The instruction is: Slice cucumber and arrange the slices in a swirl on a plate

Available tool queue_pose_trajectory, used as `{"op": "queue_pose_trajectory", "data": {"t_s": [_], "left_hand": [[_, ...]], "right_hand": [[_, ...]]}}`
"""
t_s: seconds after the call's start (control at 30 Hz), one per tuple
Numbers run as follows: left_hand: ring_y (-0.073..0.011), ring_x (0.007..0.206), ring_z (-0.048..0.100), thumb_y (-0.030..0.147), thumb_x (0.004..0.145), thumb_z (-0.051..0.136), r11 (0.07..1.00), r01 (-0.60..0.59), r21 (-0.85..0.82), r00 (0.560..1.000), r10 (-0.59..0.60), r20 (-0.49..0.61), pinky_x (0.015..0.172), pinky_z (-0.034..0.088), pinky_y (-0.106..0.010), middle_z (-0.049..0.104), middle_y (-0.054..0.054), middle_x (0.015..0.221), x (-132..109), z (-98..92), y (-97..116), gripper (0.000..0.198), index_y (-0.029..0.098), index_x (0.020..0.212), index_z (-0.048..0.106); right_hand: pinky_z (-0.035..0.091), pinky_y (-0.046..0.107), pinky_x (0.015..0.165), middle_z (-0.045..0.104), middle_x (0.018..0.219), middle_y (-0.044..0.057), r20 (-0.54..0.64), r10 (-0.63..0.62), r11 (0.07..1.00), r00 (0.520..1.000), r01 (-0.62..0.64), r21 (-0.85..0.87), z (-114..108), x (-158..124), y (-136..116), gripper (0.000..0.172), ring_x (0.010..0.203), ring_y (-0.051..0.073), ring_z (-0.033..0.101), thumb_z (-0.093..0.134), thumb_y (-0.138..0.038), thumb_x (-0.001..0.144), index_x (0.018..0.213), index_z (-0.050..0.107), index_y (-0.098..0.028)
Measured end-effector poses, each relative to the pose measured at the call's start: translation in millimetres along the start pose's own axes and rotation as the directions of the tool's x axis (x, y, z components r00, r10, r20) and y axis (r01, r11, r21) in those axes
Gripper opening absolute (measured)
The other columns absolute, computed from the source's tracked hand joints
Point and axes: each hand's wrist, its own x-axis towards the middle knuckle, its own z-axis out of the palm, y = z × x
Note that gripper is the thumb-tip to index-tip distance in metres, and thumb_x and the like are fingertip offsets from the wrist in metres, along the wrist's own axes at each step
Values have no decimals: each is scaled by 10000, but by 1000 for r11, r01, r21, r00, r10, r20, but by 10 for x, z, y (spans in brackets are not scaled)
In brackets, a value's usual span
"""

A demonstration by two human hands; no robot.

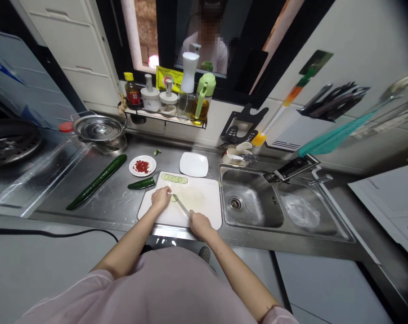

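A white cutting board [204, 202] lies on the steel counter beside the sink. My left hand [161, 198] is curled over a cucumber piece [173, 197] on the board, pressing it down. My right hand [199, 224] grips the handle of a knife [181, 205], its blade angled up to the left and meeting the cucumber end. A row of cucumber slices [174, 178] lies along the board's far edge. A cucumber stub [141, 183] rests at the board's left corner, and a whole long cucumber [97, 181] lies further left.
A small plate of red chilli bits [142, 166] and a white square plate [194, 164] sit behind the board. A steel pot [100, 132] stands at the back left, a condiment rack [166, 101] above. The sink [254, 202] is to the right.
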Motion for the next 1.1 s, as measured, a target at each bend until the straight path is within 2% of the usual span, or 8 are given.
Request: {"op": "queue_pose_trajectory", "data": {"t_s": [0.27, 0.77, 0.87, 0.97, 1.1], "left_hand": [[-220, 1023, 591, 307, 835, 513, 1000, 2, -3, 1000, -2, 4, 848, 400, -331, 691, -28, 1044, -3, -16, -1, 228, 285, 1032, 625], [-218, 1031, 582, 301, 851, 510, 1000, 13, 1, 1000, -13, 6, 860, 394, -333, 679, -36, 1055, -28, -41, 20, 221, 278, 1047, 611], [-219, 1032, 572, 340, 854, 526, 1000, 5, -19, 1000, -5, 19, 868, 392, -332, 669, -40, 1057, -68, -42, 21, 238, 270, 1070, 600], [-238, 1062, 547, 429, 806, 594, 1000, 0, -21, 1000, 1, 24, 882, 391, -338, 637, -60, 1104, -137, -10, 30, 340, 251, 1096, 586], [-256, 1113, 517, 400, 794, 603, 999, 31, -20, 999, -31, -16, 908, 383, -349, 580, -88, 1171, -209, 59, 58, 313, 232, 1058, 597]], "right_hand": [[427, 308, 717, 678, 1002, 166, 34, -6, 1000, 999, 7, -31, -44, -19, 20, 309, 963, 258, 638, 355, -124, 886, 1149, 516, -142], [427, 303, 720, 674, 1016, 169, 17, 4, 1000, 1000, -4, -22, 12, 6, -7, 280, 962, 253, 645, 377, -160, 898, 1148, 504, -150], [427, 302, 724, 674, 1016, 172, 14, 9, 1000, 1000, -9, -15, 13, 8, -9, 277, 962, 251, 645, 376, -162, 902, 1146, 506, -149], [430, 306, 726, 675, 1015, 170, 11, -1, 1000, 1000, 1, -7, 10, -9, 14, 281, 960, 252, 645, 369, -170, 906, 1148, 511, -151], [434, 309, 720, 675, 1019, 168, 36, 11, 1000, 999, -11, -11, -22, -50, 30, 302, 954, 255, 646, 372, -160, 893, 1160, 511, -148]]}}
